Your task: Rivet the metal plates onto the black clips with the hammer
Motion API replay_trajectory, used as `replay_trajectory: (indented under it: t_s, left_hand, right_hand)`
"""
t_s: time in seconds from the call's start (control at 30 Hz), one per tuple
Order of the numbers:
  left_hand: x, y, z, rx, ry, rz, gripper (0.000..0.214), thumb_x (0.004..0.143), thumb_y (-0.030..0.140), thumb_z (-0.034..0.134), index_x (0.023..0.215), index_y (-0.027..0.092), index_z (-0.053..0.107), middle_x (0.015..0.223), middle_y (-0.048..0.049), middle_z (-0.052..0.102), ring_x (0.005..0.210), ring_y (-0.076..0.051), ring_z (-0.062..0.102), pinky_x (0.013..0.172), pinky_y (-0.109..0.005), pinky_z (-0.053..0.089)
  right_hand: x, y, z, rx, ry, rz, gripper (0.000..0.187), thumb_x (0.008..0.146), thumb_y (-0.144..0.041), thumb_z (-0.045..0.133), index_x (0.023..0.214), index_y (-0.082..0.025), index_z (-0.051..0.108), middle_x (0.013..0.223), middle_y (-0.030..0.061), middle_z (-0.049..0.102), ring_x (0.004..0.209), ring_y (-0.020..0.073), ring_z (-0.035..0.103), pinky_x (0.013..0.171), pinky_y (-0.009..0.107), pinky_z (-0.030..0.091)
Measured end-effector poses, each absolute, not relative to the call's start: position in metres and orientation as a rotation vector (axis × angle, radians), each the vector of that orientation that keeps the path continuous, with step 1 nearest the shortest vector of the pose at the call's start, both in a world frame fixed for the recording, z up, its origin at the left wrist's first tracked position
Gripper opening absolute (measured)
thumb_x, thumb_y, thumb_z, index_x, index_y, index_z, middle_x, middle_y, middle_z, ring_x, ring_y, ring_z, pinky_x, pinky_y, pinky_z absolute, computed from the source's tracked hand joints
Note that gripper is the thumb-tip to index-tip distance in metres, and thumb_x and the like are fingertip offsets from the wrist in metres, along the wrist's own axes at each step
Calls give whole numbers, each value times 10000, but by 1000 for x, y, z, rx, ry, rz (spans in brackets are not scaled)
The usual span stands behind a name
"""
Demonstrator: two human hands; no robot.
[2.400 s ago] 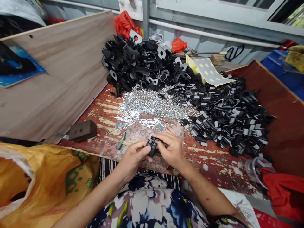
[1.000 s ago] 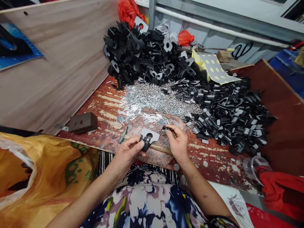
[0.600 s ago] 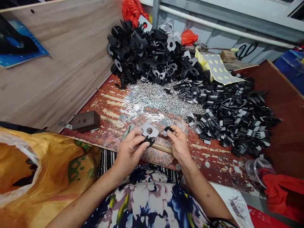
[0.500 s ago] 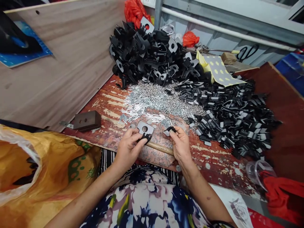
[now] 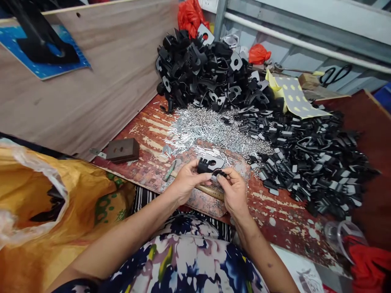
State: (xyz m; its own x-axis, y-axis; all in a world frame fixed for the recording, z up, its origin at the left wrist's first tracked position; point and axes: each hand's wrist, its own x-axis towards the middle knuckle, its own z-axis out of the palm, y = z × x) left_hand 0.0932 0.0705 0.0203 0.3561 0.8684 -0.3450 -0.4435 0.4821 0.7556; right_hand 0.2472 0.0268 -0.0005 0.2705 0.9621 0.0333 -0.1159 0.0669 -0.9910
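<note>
Between the thumb and fingers of my left hand (image 5: pixel 187 182) is a black plastic clip part (image 5: pixel 204 164) with a grey face and a round hole. My right hand (image 5: pixel 236 191) pinches a smaller black plastic piece (image 5: pixel 218 173). The two pieces are close together in front of me; whether they touch I cannot tell. Under my hands lies a hammer (image 5: pixel 210 192) with a wooden handle, its green head (image 5: pixel 170 170) to the left. Beyond my hands spreads a heap of thin metal pins (image 5: pixel 201 132).
Black clip parts (image 5: pixel 195 73) are piled at the back, and smaller black pieces (image 5: pixel 305 158) on the right. A brown block (image 5: pixel 122 149) sits at left, near the wooden board (image 5: pixel 100 61). A yellow sack (image 5: pixel 82 191) stands at lower left; scissors (image 5: pixel 336 75) lie at back right.
My left hand has turned the clip part and brought it over to the small piece in my right hand. The hammer head has come into view. The whole view has shifted slightly.
</note>
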Motion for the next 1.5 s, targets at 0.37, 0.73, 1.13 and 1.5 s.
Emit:
replay_trajectory:
  t_s: [0.37, 0.73, 1.13, 1.5]
  left_hand:
    - [84, 74, 22, 630, 786, 873, 355, 594, 122, 847, 875, 176, 638, 721, 31, 657, 554, -77, 603, 529, -201, 486]
    - [87, 73, 14, 665, 790, 901, 337, 554, 77, 806, 831, 173, 640, 711, 37, 641, 576, -78, 542, 556, -219, 436]
    - [105, 87, 6, 621, 811, 1107, 425, 553, 63, 852, 920, 178, 671, 878, 1, 725, 800, -135, 653, 784, -256, 511]
    - [114, 72, 2, 637, 750, 1127, 517, 563, 58, 869, 1001, 200, 632, 957, 20, 713, 887, -122, 654, 866, -250, 519]
  right_hand:
    - [248, 26, -3, -1226, -1070, 965, 114, 868, -326, 736, 919, -234, 693, 834, -5, 727, 764, 147, 675, 731, 274, 548]
    - [252, 17, -3, -1259, -1379, 681, 126, 911, -198, 640, 967, -243, 744, 903, 26, 747, 862, 182, 694, 785, 326, 548]
    - [234, 47, -6, -1198, -733, 1013, 231, 788, -379, 794, 882, -230, 645, 775, -27, 679, 633, 125, 604, 599, 268, 554]
    - [233, 41, -5, -1213, -825, 948, 177, 812, -333, 765, 902, -212, 672, 831, -1, 710, 759, 137, 644, 721, 274, 540]
